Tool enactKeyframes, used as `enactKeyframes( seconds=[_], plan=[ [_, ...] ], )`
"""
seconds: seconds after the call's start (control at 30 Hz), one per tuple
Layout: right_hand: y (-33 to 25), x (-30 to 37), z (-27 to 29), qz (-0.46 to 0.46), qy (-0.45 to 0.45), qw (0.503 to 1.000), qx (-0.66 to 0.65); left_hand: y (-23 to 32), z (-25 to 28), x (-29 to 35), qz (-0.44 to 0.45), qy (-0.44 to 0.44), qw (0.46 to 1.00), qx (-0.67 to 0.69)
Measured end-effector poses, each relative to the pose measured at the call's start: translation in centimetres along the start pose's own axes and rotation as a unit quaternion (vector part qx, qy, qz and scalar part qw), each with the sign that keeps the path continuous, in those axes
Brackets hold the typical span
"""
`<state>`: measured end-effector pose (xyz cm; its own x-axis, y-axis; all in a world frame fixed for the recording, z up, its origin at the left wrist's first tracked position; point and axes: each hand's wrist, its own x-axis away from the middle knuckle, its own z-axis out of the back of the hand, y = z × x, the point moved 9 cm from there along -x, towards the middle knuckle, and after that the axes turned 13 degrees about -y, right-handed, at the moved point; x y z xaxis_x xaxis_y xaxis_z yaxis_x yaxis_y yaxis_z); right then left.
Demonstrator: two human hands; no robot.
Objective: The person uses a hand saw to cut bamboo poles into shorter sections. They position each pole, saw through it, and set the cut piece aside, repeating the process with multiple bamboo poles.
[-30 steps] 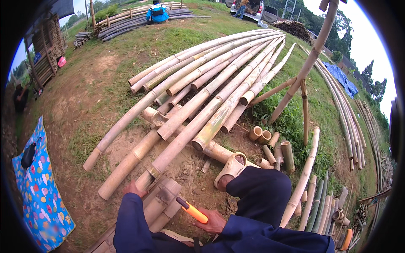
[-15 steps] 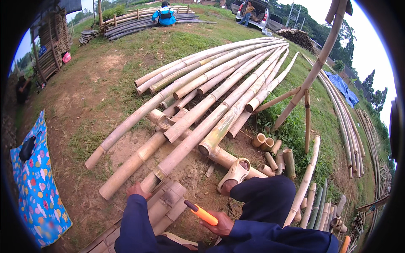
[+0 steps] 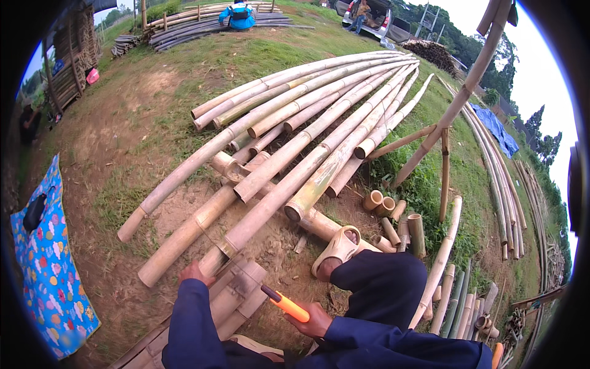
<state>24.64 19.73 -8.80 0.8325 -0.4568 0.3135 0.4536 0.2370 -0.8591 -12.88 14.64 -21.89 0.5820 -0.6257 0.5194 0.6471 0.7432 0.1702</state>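
My left hand (image 3: 196, 272) is closed on the near end of a long pale bamboo pole (image 3: 270, 197), at its left side. A dark gap shows in the pole's side just beyond a joint near that end. Lower right of it, my right hand (image 3: 312, 321) is wrapped round an orange-handled tool (image 3: 289, 306) with a dark end pointing up and left toward the pole. The palm hides the tool's rear part. Under and beside the pole's end lie broad split bamboo pieces (image 3: 236, 295). My sandalled foot (image 3: 339, 251) rests against a crosswise bamboo log (image 3: 319, 226).
Several bamboo poles (image 3: 344, 114) fan away over the grass. Short bamboo cups (image 3: 378, 202) stand right of my foot, near a slanted post (image 3: 452, 117). A patterned blue cloth (image 3: 52, 264) lies at left. Farther off, a person in blue (image 3: 238, 15) sits beside stacked poles.
The whole view has shifted slightly, so things sit a little farther left. Both hands keep their holds on the pole and the orange-handled tool.
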Motion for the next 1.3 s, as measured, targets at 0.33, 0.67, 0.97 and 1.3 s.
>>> enactKeyframes(
  seconds=[0.33,0.67,0.97,1.3],
  plan=[
    [-0.7,5.8,1.2,0.009,0.000,0.999,-0.045,-1.2,0.3,-0.4,-0.013,0.006,1.000,0.025],
    [1.1,-4.2,-2.0,0.033,-0.025,0.999,0.000,-1.8,0.1,-0.4,0.001,0.019,1.000,0.004],
    [0.2,-3.6,-2.0,0.020,-0.037,0.999,-0.010,-0.5,1.3,1.1,0.000,0.035,0.999,0.022],
    [0.9,-3.9,-2.2,0.020,-0.043,0.998,-0.034,-0.2,1.2,1.3,0.028,0.015,0.999,0.009]
  ],
)
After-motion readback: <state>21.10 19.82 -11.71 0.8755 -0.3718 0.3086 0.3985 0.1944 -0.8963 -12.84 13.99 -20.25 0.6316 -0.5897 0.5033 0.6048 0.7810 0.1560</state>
